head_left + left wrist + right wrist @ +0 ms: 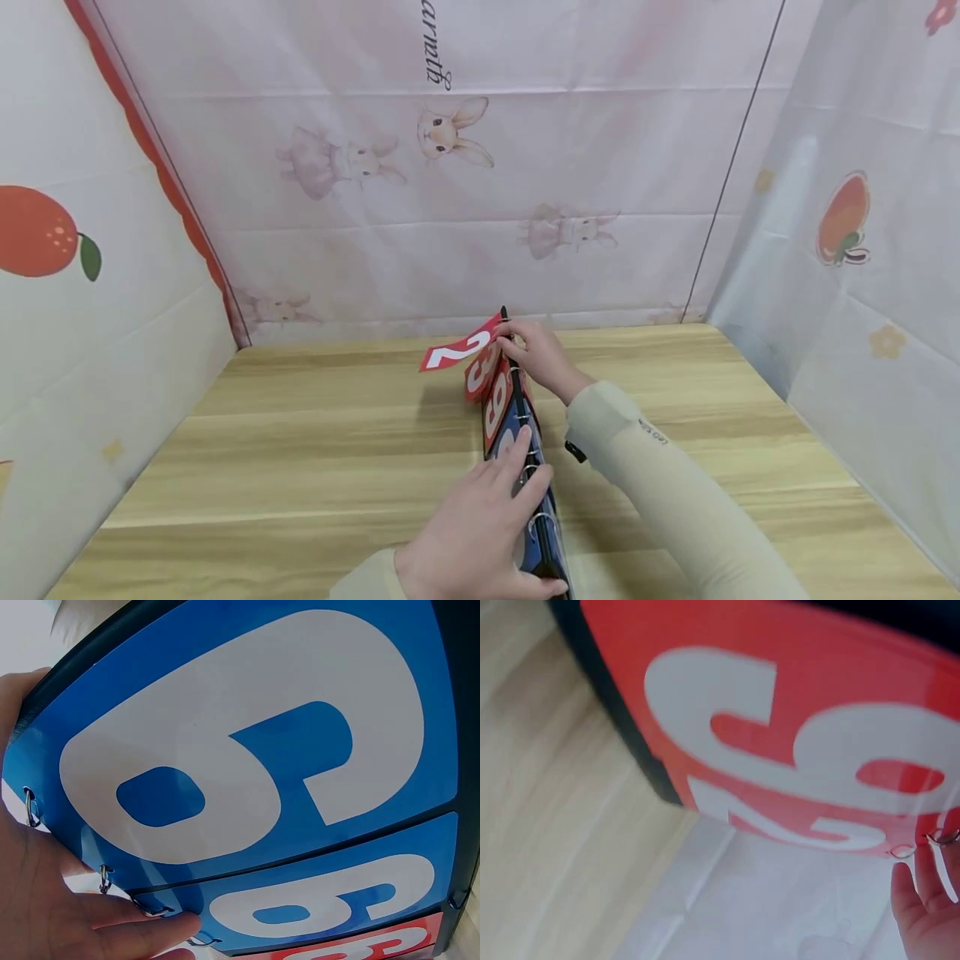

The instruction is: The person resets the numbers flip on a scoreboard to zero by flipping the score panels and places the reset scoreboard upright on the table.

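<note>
A ring-bound flip scoreboard [517,408] stands on its edge like a narrow tent, running away from me. My left hand [480,521] rests over its near top edge; the spread fingers lie along the rings, and the thumb touches the near end. Blue cards bearing a white 6 [330,645] face the left wrist camera. At the far end, my right hand [543,358] pinches the ring edge of a red number card [457,352] marked 2, which sticks out leftward. Below hangs a red 3 card [480,375]. The right wrist view has a red 9 card [780,750].
The scoreboard stands on a wood-grain table [300,467]. A rabbit-print curtain [375,250] hangs behind the far edge, and printed sheets [862,292] close in both sides.
</note>
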Demonstrator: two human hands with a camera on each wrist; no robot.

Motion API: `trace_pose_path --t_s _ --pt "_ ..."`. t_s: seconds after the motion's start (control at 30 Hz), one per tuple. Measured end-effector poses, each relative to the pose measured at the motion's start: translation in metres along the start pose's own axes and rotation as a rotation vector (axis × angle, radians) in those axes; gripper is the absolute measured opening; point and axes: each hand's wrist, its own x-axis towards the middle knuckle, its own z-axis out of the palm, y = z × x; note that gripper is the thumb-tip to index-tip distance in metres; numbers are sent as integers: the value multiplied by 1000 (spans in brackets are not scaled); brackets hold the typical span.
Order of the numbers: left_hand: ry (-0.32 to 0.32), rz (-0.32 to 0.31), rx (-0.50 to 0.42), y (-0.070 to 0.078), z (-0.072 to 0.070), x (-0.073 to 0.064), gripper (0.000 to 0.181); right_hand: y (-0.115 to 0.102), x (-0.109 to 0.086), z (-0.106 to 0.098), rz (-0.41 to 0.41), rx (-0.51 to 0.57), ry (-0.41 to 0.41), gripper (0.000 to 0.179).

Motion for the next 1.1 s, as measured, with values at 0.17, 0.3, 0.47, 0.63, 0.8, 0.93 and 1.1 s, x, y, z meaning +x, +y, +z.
trace_pose_path --t_s 0.17,0.3,0.47,0.63,0.8,0.93,1.1 --pt "32 19 18 -1 0 1 91 -4 4 -6 -45 -135 -84 25" --pt "18 2 22 -1 0 0 93 -6 4 -6 -26 -192 -133 31" --pt "31 8 29 -1 0 -1 92 -1 3 -2 -25 -98 -124 35" --pt "39 29 18 -2 -2 0 91 17 -8 4 174 390 -51 58" --pt "30 25 11 -3 -5 1 92 30 -20 13 417 661 -162 69" --pt "-2 0 2 -3 -6 0 93 32 -19 21 489 767 -233 67" --pt "-8 2 -2 -1 -5 -1 93 35 -22 27 587 764 -255 79"
